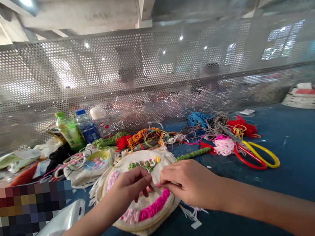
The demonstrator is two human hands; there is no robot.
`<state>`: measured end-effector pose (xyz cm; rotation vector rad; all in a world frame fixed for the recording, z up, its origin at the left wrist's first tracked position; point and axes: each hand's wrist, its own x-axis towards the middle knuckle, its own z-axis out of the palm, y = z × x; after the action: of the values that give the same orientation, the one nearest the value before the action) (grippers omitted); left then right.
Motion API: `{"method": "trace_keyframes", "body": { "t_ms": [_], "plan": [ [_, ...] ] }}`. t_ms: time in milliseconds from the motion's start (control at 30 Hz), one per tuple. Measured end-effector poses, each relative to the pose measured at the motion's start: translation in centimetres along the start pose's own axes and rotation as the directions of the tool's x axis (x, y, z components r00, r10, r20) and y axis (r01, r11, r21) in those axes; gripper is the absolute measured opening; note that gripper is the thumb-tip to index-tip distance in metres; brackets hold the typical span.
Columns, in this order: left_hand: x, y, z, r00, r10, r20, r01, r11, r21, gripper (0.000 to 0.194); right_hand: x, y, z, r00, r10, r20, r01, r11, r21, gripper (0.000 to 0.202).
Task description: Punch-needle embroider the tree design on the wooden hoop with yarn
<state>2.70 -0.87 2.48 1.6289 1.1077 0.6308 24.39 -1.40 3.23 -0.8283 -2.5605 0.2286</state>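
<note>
Both hands are over a round embroidery hoop (133, 228) with cream cloth, which lies tilted on the blue table. Looped yarn decorates the cloth: a bright pink band (155, 206) at the near side, pale pink at the left, green and yellow at the far side. My left hand (135, 184) hovers over the middle, thumb and index finger pinched; what they hold is too small to make out. My right hand (182, 180) is closed at the hoop's right side, its fingertips on a thin pink strand that looks like yarn (158, 185), running toward the left fingers.
Red-and-yellow-handled scissors (250, 156) lie right of the hoop, near pale pink yarn (224, 146). Yarn bundles (148, 136) line the back, before a perforated metal screen (139, 66). Bottles (87, 128), a second embroidered cloth (79, 171) and plastic packaging (64, 225) are at left.
</note>
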Motion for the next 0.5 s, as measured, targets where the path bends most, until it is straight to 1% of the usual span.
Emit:
{"method": "trace_keyframes", "body": {
  "t_ms": [100, 167, 233, 300, 400, 500],
  "plan": [
    [0.10, -0.25, 0.10, 1.000, 0.011, 0.005, -0.010, 0.999, -0.040, 0.037, 0.03, -0.07, 0.07, 0.999, 0.049, 0.011, -0.050, 0.999, 0.021, 0.010],
    [0.27, -0.49, 0.10, 1.000, 0.013, 0.014, -0.012, 0.998, -0.057, 0.036, 0.06, -0.16, -0.08, 0.992, 0.121, 0.044, -0.124, 0.991, 0.059, 0.009],
    [0.47, -0.62, 0.02, 1.000, 0.009, 0.013, -0.008, 0.998, -0.066, 0.035, 0.07, -0.18, -0.30, 0.978, 0.189, 0.088, -0.198, 0.974, 0.107, 0.014],
    [0.59, -0.53, -0.09, 1.000, 0.009, 0.004, -0.009, 0.997, -0.075, 0.036, 0.08, -0.06, -0.50, 0.967, 0.220, 0.126, -0.237, 0.961, 0.143, 0.018],
    [0.56, -0.15, -0.20, 1.000, 0.020, -0.007, -0.020, 0.996, -0.087, 0.039, 0.09, 0.26, -0.62, 0.966, 0.220, 0.137, -0.241, 0.957, 0.161, 0.018],
    [0.40, 0.18, -0.14, 1.000, 0.011, -0.005, -0.012, 0.997, -0.082, 0.039, 0.09, 0.42, -0.50, 0.975, 0.197, 0.106, -0.211, 0.968, 0.134, 0.016]
  ]
}}
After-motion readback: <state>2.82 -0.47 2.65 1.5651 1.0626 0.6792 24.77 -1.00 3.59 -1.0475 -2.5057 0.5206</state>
